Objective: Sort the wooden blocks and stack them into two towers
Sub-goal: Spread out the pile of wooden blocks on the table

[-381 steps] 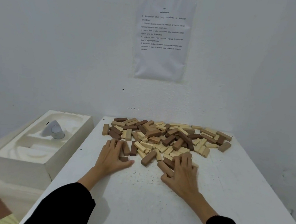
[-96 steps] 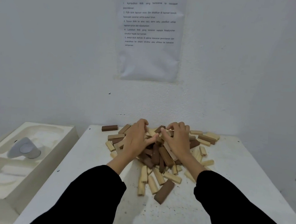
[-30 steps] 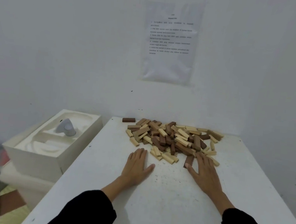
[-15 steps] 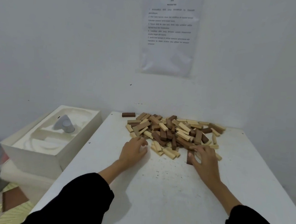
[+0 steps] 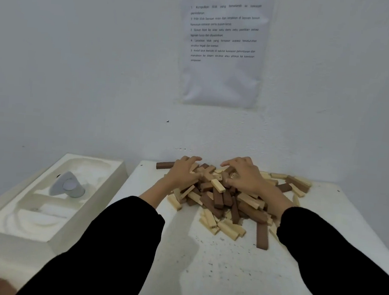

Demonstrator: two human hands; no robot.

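A loose heap of wooden blocks [image 5: 219, 201], light and dark brown mixed, lies at the far middle of the white table [image 5: 200, 271]. My left hand [image 5: 182, 173] lies on the heap's far left part, its fingers bent down over several blocks. My right hand [image 5: 245, 176] lies on the far right part with its fingers curled over blocks too. One dark block [image 5: 164, 165] sits apart by the wall on the left. Another dark block [image 5: 262, 236] lies at the heap's near right edge. No tower stands anywhere.
A white moulded tray [image 5: 40, 206] holding a grey device [image 5: 66, 186] stands left of the table, slightly lower. The wall runs right behind the heap, with a printed sheet [image 5: 222, 45] taped on it. Bare tabletop lies between me and the blocks.
Both hands have reached from the heap's near edge to its far side and bent over the blocks. The heap has bunched closer, with some blocks spilled toward me.
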